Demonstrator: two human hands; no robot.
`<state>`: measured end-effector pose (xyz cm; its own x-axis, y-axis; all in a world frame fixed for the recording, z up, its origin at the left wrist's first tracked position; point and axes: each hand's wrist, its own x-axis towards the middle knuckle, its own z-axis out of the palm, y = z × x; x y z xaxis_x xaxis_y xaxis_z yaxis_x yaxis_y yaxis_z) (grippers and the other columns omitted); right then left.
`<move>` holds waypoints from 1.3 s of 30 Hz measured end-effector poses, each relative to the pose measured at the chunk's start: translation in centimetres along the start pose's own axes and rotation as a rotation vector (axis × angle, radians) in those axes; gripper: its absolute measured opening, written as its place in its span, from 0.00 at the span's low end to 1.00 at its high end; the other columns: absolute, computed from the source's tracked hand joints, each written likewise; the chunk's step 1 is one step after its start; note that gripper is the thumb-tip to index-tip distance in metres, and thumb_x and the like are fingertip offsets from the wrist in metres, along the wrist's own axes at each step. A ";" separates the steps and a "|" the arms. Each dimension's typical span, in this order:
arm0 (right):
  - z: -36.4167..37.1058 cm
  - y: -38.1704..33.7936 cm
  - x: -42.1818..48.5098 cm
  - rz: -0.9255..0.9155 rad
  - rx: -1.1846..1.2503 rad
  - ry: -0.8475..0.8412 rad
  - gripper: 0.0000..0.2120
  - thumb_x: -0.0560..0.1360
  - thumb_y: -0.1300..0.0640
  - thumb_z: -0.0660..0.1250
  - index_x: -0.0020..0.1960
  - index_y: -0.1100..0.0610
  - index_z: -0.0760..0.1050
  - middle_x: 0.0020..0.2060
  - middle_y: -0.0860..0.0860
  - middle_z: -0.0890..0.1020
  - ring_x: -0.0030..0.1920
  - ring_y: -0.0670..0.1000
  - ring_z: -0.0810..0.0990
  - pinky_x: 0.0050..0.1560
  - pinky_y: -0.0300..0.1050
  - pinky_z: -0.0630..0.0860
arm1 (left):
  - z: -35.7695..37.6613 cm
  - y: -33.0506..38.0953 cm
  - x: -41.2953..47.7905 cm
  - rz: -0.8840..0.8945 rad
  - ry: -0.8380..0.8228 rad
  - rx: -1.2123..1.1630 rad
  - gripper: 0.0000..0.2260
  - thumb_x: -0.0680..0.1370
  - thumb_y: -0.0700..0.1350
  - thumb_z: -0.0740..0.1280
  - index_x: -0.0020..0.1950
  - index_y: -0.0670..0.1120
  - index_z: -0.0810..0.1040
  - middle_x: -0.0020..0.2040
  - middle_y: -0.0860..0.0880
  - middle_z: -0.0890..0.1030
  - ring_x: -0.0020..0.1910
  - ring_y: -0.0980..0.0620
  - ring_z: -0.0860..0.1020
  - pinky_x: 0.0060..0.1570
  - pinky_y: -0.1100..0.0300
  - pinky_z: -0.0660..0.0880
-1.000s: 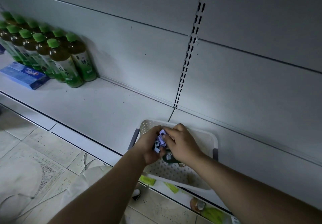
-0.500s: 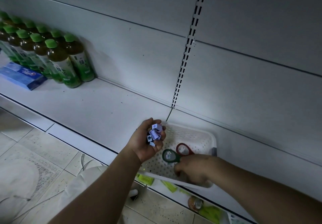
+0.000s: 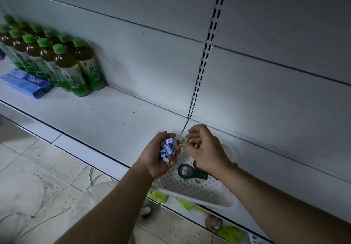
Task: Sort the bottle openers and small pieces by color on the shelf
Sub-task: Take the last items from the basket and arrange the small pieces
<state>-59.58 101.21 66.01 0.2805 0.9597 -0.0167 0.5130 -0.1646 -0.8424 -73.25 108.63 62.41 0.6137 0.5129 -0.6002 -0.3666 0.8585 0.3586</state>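
White shelf, dim light. Our left hand cups the small pieces, fingers curled round them: lilac cubes, one showing a round hole. Our right hand just beside, fingers curled; we can't tell if it pinches anything. Green bottle opener lies flat in the basket at the shelf's front edge, below both hands.

Bare forearms, bare hands, possibly white trousers
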 end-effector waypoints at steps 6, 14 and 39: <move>1.2 -0.8 0.4 -0.076 -0.012 -0.020 0.14 0.75 0.56 0.69 0.59 0.51 0.73 0.48 0.42 0.78 0.50 0.43 0.78 0.51 0.37 0.76 | 0.6 -0.5 0.1 0.026 0.004 0.055 0.19 0.79 0.51 0.58 0.38 0.44 0.82 0.35 0.47 0.79 0.27 0.53 0.77 0.23 0.68 0.69; 1.1 -0.1 0.5 -0.345 -0.288 -0.028 0.09 0.74 0.57 0.69 0.53 0.56 0.80 0.50 0.49 0.81 0.53 0.48 0.76 0.52 0.36 0.71 | 0.5 -0.7 0.1 0.050 -0.035 -0.126 0.09 0.69 0.49 0.66 0.38 0.43 0.80 0.36 0.48 0.80 0.33 0.51 0.79 0.34 0.63 0.76; 1.3 6.9 -0.4 0.075 -0.928 -0.511 0.25 0.75 0.46 0.65 0.67 0.57 0.65 0.63 0.55 0.68 0.64 0.58 0.67 0.58 0.49 0.67 | 0.6 0.7 -0.4 0.017 -0.033 -0.148 0.08 0.70 0.48 0.65 0.41 0.44 0.78 0.38 0.45 0.79 0.30 0.48 0.80 0.23 0.67 0.70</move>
<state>-57.23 100.01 59.50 0.0734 0.8860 -0.4579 0.9872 -0.1296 -0.0925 -73.32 109.03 63.35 0.6285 0.5288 -0.5704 -0.4742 0.8418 0.2578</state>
